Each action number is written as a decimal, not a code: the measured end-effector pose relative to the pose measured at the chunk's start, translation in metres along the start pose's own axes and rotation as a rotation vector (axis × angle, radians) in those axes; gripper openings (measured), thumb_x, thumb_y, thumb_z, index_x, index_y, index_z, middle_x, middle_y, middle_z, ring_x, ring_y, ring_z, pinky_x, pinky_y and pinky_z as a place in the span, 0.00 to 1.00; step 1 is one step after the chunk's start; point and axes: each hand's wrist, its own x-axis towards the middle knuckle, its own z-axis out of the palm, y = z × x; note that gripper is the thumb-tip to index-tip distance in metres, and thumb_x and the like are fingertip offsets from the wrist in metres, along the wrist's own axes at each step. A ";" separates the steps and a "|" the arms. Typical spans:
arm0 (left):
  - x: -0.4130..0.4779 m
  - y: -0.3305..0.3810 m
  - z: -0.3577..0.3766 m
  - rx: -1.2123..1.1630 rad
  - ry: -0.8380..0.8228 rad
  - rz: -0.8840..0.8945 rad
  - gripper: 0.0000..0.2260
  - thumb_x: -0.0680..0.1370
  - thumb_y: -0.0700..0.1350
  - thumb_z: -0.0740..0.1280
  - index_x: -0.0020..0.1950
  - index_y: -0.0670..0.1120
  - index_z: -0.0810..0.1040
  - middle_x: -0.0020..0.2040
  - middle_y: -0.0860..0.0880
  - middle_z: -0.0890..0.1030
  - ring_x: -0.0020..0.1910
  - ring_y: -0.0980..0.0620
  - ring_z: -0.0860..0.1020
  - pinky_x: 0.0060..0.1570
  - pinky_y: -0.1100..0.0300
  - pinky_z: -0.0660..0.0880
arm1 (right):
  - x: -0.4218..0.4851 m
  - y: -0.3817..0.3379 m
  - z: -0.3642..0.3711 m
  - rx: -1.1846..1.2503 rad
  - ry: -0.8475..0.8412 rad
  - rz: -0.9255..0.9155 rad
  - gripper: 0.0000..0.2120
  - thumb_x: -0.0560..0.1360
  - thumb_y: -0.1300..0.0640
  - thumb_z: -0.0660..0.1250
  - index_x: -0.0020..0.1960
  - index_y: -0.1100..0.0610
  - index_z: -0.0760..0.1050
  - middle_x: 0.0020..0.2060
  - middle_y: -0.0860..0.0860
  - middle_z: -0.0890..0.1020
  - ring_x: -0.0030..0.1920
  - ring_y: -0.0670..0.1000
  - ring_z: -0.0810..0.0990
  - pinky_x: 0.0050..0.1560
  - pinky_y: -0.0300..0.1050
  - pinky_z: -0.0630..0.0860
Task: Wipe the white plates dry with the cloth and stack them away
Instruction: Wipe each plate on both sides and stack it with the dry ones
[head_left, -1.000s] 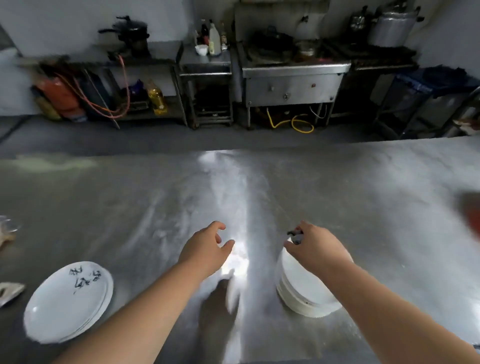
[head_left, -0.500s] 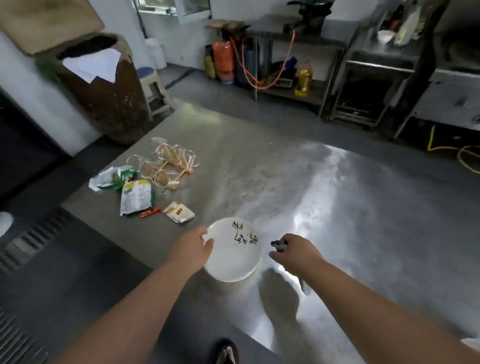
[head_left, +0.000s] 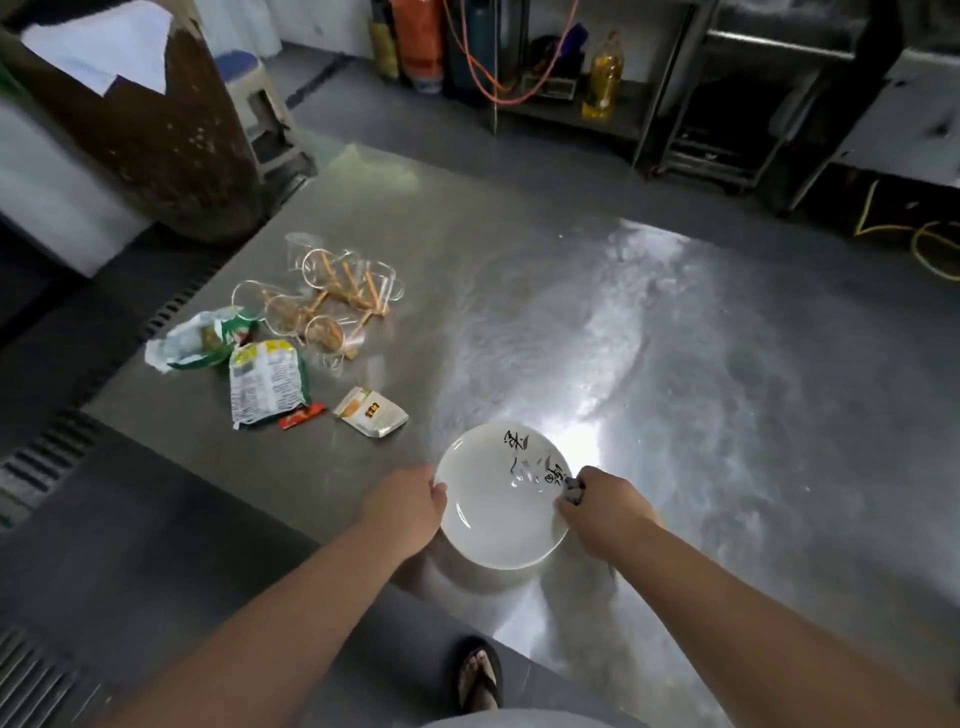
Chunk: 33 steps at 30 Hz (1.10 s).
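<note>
Closest to you, your foot in a dark sandal stands on the floor just off the desk's near edge. Both bare forearms reach forward over that edge.

Your left hand grips the plate by its left rim, thumb hooked over the edge and fingers out of sight beneath. Your right hand is curled tight round a small grey cloth, and only a tuft of the cloth shows past the knuckles, touching the plate's right rim. The plate is white with black brush marks on its far half. It sits between your hands above the near edge of the desk, with a shadow under it. You cannot tell whether it rests on the steel.

Farther left on the desk lie a pale sachet, a red sachet, a yellow-green packet and a crumpled green packet, close together. Just beyond them several clear glasses lie tipped with wooden sticks among them. A bright glare streaks the steel beyond the plate.

Past the desk's far left corner stands a rusty barrel with a stool beside it. At the back, an oil bottle stands on a low shelf, with an orange hose hanging to its left. A yellow hose lies coiled on the floor at far right.
</note>
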 end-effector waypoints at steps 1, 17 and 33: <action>0.000 0.001 0.000 -0.007 0.005 0.005 0.11 0.85 0.54 0.58 0.45 0.54 0.73 0.43 0.53 0.78 0.43 0.54 0.78 0.49 0.53 0.80 | -0.001 0.002 0.000 0.028 -0.016 -0.001 0.06 0.78 0.49 0.62 0.47 0.51 0.73 0.44 0.47 0.80 0.42 0.49 0.77 0.35 0.42 0.68; -0.042 0.183 0.051 0.008 0.090 0.412 0.13 0.84 0.52 0.60 0.41 0.49 0.69 0.35 0.51 0.77 0.34 0.50 0.74 0.33 0.54 0.68 | -0.084 0.188 -0.056 0.356 0.164 0.268 0.05 0.77 0.52 0.66 0.49 0.53 0.75 0.42 0.49 0.81 0.45 0.55 0.80 0.40 0.44 0.72; -0.087 0.237 0.189 -0.043 0.122 0.441 0.09 0.84 0.50 0.63 0.46 0.47 0.72 0.40 0.52 0.76 0.38 0.50 0.76 0.38 0.55 0.72 | -0.097 0.315 -0.035 0.278 0.103 0.325 0.07 0.79 0.51 0.69 0.51 0.53 0.74 0.39 0.46 0.77 0.38 0.47 0.75 0.39 0.46 0.69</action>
